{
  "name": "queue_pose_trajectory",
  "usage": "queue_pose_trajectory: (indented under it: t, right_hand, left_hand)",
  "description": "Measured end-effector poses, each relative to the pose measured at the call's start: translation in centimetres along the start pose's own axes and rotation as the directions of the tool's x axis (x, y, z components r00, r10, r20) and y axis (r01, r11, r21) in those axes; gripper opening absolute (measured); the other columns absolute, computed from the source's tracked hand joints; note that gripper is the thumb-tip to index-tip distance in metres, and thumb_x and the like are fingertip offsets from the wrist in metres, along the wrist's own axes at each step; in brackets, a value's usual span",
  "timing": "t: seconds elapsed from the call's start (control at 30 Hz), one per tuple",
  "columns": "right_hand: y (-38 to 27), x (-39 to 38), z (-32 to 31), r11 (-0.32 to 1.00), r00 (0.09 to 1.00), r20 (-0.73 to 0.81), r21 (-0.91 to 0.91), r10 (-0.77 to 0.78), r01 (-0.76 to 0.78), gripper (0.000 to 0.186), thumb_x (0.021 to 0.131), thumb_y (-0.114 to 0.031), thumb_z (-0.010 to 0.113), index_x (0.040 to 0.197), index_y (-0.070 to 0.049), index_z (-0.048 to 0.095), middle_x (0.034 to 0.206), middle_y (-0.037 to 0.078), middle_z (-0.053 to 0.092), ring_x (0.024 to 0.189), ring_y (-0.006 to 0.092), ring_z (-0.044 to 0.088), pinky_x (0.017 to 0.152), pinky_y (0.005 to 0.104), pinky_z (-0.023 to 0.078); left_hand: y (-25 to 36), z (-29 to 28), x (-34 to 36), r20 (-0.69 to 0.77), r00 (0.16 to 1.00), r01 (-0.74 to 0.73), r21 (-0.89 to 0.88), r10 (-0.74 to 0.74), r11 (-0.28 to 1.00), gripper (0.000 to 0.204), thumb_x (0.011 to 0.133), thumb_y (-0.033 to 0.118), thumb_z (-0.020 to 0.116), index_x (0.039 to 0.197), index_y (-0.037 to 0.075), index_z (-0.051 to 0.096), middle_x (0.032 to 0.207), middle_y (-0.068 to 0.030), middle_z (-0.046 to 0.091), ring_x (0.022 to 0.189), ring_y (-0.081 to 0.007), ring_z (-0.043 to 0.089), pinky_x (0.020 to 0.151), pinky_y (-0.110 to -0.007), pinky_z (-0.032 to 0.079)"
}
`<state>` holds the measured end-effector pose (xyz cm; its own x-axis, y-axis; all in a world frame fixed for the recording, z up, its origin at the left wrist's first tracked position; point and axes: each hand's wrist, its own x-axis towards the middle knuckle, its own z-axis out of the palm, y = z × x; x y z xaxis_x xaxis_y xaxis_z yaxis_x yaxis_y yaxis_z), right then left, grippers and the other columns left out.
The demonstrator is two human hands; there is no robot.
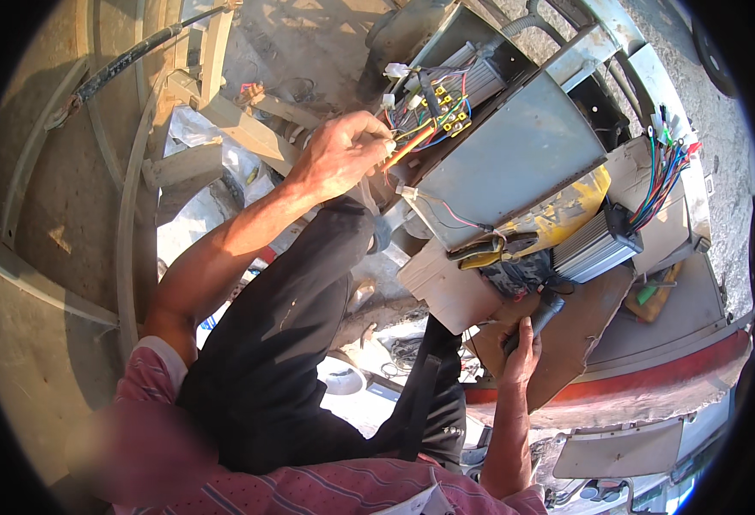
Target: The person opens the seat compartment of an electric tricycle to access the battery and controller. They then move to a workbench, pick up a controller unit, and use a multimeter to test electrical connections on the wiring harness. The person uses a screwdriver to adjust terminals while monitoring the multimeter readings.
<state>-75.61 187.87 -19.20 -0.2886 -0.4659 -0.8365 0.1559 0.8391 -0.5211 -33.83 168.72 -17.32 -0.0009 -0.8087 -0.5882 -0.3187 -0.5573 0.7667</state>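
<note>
My left hand [343,154] is closed in a pinch on wires. A small pale piece, perhaps a connector, shows at its fingertips, and a thick yellow and orange wire [412,148] runs beside it. Just beyond is a cluster of coloured wires with yellow terminals [450,120], next to a finned metal box [472,81]. Lower right, my right hand [523,354] is wrapped round a dark tool with a grey cylindrical end [550,311]. It is held over brown cardboard [562,356]; the tool's exact kind is unclear.
A second finned metal controller [596,247] lies on cardboard, with a bundle of coloured wires [665,176] coming from it. Yellow-handled pliers [485,251] rest beside a dark cloth-like bundle [515,276]. A grey metal panel [515,159] stands between the hands. Wooden framing [240,129] rises at left.
</note>
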Motion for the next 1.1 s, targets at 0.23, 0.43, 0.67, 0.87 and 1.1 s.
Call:
queue_pose_trajectory:
  t: [0.23, 0.43, 0.67, 0.87, 1.1]
  right_hand:
    - [2.2, 2.4, 0.0, 0.995, 0.992, -0.080, 0.009, 0.097, -0.097, 0.028, 0.103, -0.034, 0.066, 0.097, -0.007, 0.063, 0.078, 0.001, 0.063, 0.068, 0.0092, 0.059, 0.059, 0.0259, 0.044]
    - [5.5, 2.3, -1.0, 0.993, 0.986, -0.133, -0.057, 0.096, -0.105, 0.024, 0.097, -0.025, 0.071, 0.106, -0.004, 0.063, 0.088, 0.002, 0.066, 0.075, 0.0101, 0.062, 0.065, 0.0271, 0.049]
    - [8.6, 2.6, -3.1, 0.994, 0.994, -0.101, -0.092, 0.048, -0.058, 0.040, 0.091, -0.016, 0.069, 0.125, 0.002, 0.060, 0.106, 0.010, 0.068, 0.091, 0.0171, 0.066, 0.078, 0.0315, 0.053]
    - [10.2, 2.3, -3.2, 0.876, 0.957, -0.084, -0.432, -0.277, 0.215, 0.060, 0.091, -0.015, 0.067, 0.144, 0.006, 0.050, 0.128, 0.021, 0.067, 0.112, 0.0276, 0.067, 0.098, 0.0368, 0.052]
    - [9.4, -7.5, -5.9, 0.780, 0.939, 0.340, -0.602, 0.060, 0.168, 0.061, 0.088, -0.023, 0.074, 0.139, 0.004, 0.054, 0.130, 0.024, 0.065, 0.125, 0.0395, 0.061, 0.110, 0.0480, 0.046]
  left_hand:
    - [-1.4, -0.3, -0.2, 0.007, 1.000, 0.016, 0.038, -0.016, 0.999, 0.023, 0.095, 0.022, 0.070, 0.107, 0.002, 0.071, 0.086, -0.0061, 0.074, 0.070, -0.0112, 0.066, 0.065, -0.030, 0.053]
    - [-3.1, -1.0, -0.5, 0.075, 0.997, 0.021, -0.029, -0.019, 0.999, 0.026, 0.097, 0.025, 0.069, 0.107, 0.002, 0.071, 0.089, -0.0074, 0.073, 0.068, -0.0115, 0.066, 0.063, -0.029, 0.051]
    - [-4.4, -0.6, -0.7, 0.106, 0.994, 0.008, -0.138, 0.007, 0.990, 0.022, 0.097, 0.019, 0.070, 0.104, -0.002, 0.071, 0.084, -0.0097, 0.072, 0.066, -0.0120, 0.065, 0.061, -0.028, 0.052]
    - [-3.9, -0.7, -0.7, 0.161, 0.985, 0.090, -0.124, -0.070, 0.988, 0.016, 0.103, 0.014, 0.067, 0.111, 0.001, 0.066, 0.089, -0.0044, 0.066, 0.075, -0.0101, 0.061, 0.066, -0.026, 0.051]
    - [-3.8, -0.3, -0.9, 0.107, 0.993, 0.064, -0.196, -0.044, 0.979, 0.022, 0.098, 0.020, 0.071, 0.104, -0.002, 0.071, 0.084, -0.0090, 0.071, 0.068, -0.0112, 0.065, 0.060, -0.027, 0.051]
